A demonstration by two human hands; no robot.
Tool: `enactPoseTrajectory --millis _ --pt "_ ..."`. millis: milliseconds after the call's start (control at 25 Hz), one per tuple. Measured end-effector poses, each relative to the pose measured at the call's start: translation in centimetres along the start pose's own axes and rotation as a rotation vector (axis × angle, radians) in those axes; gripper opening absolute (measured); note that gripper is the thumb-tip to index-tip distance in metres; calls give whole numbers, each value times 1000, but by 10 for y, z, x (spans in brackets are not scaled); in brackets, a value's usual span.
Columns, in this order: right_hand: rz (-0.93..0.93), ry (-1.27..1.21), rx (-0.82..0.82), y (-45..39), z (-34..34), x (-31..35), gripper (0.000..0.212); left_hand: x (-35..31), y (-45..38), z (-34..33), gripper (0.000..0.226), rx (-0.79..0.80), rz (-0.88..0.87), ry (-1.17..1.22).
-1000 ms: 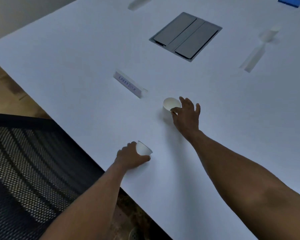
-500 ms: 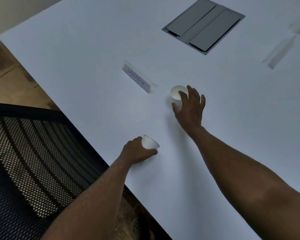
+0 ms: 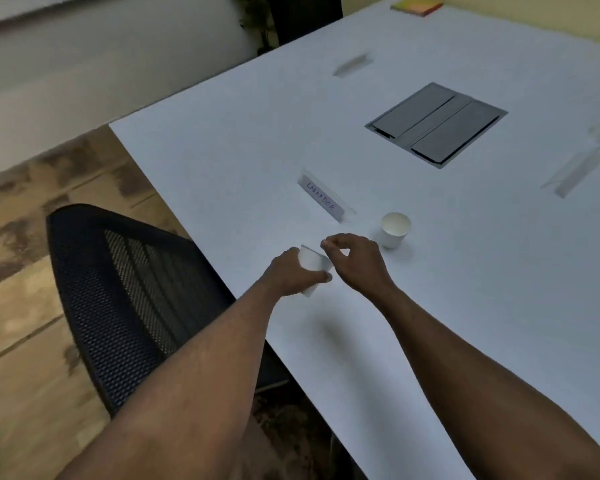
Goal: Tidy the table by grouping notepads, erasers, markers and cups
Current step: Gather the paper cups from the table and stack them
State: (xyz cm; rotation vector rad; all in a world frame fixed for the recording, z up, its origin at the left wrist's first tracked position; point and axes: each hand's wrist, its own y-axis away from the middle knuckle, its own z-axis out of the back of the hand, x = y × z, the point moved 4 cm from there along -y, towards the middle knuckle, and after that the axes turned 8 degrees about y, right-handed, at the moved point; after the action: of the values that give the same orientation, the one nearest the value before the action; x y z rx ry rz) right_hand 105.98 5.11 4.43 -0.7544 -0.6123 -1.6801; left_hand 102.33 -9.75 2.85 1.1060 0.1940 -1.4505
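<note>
Left hand (image 3: pixel 288 271) grips a white paper cup (image 3: pixel 311 263) tilted off the table (image 3: pixel 465 271), while the right hand (image 3: pixel 355 259) hangs just beside its rim, fingers curled, apparently holding nothing. A second cup (image 3: pixel 395 230) stands upright just beyond the right fingertips, so cup grouping is under way; next, I'd say, bring the held cup to it

I see 1 white paper cup (image 3: pixel 394 229) upright on the table; another white cup (image 3: pixel 311 263) tilted, held aloft.
</note>
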Motion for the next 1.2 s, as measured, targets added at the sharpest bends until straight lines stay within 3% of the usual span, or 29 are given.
enactPoseTrajectory --millis 240,400,560,760,960,1200 --pt "286 -9 -166 -41 45 184 26 -92 44 168 57 -253 -305 -27" --pt "516 -29 -244 -28 31 322 27 -89 114 291 63 -532 -500 -1" --pt "674 13 -160 -10 -30 437 25 -18 167 399 78 -723 -512 -6" --pt "779 113 -11 10 -146 533 19 105 202 490 74 -866 -442 40" --pt "865 228 146 7 -274 578 19 225 191 541 65 -884 -316 178" --pt "895 190 309 -36 -436 589 19 357 138 591 68 -897 -180 375"
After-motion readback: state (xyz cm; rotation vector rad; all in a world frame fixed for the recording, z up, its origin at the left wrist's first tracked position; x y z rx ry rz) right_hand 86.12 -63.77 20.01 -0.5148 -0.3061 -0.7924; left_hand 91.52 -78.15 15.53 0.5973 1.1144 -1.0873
